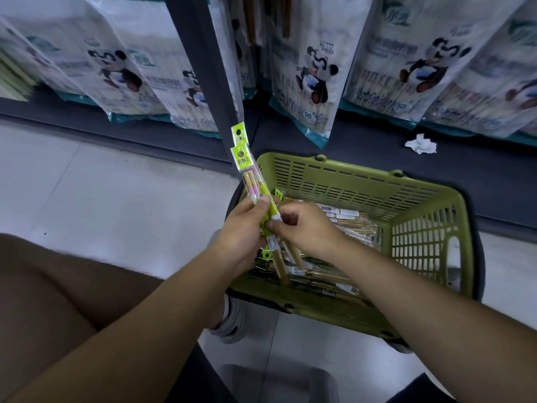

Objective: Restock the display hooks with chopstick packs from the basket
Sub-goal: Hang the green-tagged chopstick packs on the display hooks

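A green plastic basket [421, 199] sits on the floor in front of me, holding several clear chopstick packs [351, 222]. My left hand [241, 231] grips a small bunch of chopstick packs [247, 170] with lime-green header cards, held upright over the basket's left rim. My right hand [302, 228] pinches the lower part of the same bunch, fingers curled around the packs. The packs' lower ends stick down past my hands toward the basket. No display hooks are plainly visible.
Large panda-printed bags of disposable chopsticks [313, 68] hang along the dark shelf base. A dark upright post [203, 68] stands just behind the held packs. A crumpled white paper [421, 144] lies on the shelf base. My knee [58, 286] is at the lower left.
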{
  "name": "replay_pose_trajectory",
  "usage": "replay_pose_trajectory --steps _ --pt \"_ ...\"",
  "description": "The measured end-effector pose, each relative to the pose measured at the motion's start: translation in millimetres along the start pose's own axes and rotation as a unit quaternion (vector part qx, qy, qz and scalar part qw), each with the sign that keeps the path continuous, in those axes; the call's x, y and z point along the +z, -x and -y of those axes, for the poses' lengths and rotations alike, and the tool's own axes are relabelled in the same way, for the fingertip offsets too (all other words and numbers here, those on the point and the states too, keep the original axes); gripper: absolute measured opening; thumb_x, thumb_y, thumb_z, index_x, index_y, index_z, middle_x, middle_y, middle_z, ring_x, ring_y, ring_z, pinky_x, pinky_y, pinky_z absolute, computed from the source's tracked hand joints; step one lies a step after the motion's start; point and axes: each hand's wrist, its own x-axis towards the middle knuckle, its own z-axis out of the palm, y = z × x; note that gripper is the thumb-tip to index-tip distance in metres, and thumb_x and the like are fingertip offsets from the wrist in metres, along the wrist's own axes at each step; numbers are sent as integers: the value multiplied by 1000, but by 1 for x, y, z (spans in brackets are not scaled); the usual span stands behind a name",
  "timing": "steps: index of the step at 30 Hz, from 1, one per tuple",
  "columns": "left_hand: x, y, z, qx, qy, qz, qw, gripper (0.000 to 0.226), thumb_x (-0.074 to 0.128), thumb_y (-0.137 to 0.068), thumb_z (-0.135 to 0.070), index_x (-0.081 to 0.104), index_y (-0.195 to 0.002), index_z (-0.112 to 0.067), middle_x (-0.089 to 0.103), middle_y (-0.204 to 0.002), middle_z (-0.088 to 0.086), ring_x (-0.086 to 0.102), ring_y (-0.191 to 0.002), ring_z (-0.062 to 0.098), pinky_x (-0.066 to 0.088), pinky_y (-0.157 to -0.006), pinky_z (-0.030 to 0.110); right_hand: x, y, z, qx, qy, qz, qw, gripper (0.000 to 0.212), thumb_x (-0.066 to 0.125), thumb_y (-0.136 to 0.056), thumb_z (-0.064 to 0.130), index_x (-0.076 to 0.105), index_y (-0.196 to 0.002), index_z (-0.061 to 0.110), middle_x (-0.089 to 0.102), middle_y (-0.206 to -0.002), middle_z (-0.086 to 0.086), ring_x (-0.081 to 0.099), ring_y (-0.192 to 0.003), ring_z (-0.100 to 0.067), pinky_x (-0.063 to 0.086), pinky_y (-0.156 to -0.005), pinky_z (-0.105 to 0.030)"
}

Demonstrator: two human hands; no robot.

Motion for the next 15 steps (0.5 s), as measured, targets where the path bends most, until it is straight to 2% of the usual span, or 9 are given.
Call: replay_pose_trajectory --steps 1,3,5,7,8,10,12,15 --pt "-1 -2 -2 6 2 -12 1000 26 46 -109 -25 66 -105 -9 72 -99 13 69 -94 29 55 -82 45 -1 -3 -4 9 2 10 1000 20 72 -92 33 75 -83 15 58 -63 -4 50 -56 -10 37 -54 -30" --pt "-5 -5 -8 30 -11 -55 998 24 44 -110 -24 61 -102 -8 73 -100 15 69 -91 33 55 -83 48 -5 -10 -19 63 -8 4 998 32 67 -91 50 76 -87 20 69 -74 -1 62 -65 -12 47 -62 -32" --pt "-14 -8 -14 65 -57 -77 993 22 43 -110 -23 56 -105 -7 75 -93 16 75 -82 30 60 -78 47 -13 -18 -47 116 22 -41 992 28 65 -96 45 77 -92 19 74 -85 0 67 -77 -16 49 -71 -33" --pt "-23 -11 -17 76 -91 -82 990 21 44 -110 -23 54 -110 -4 73 -80 12 75 -69 24 63 -69 44 -25 -25 -82 161 139 -62 975 25 65 -98 34 74 -113 15 74 -109 -5 67 -101 -22 47 -80 -30" --pt "-25 -12 -16 67 -95 -81 990 21 47 -109 -22 54 -112 -2 72 -78 11 75 -69 24 63 -67 43 -31 -28 -96 185 204 -38 961 37 64 -99 35 65 -130 15 68 -127 -7 62 -118 -27 48 -91 -32" --pt "-29 -15 -12 42 -90 -66 993 25 53 -107 -20 56 -118 3 73 -79 10 76 -77 28 64 -71 42 -38 -33 -118 211 305 38 928 65 60 -99 44 40 -154 16 43 -157 -10 40 -143 -33 40 -111 -42" --pt "-31 -18 -7 35 -87 -52 994 24 55 -106 -15 57 -121 4 75 -82 9 77 -86 30 63 -74 41 -38 -39 -130 208 361 75 906 75 58 -99 49 27 -160 20 28 -164 -9 24 -149 -35 33 -117 -44" --pt "-34 -23 -2 35 -78 -49 995 18 55 -105 -11 59 -119 -1 77 -85 9 77 -91 31 60 -80 44 -31 -48 -135 193 399 55 895 69 63 -97 42 34 -156 21 39 -156 -11 31 -143 -36 37 -113 -42"
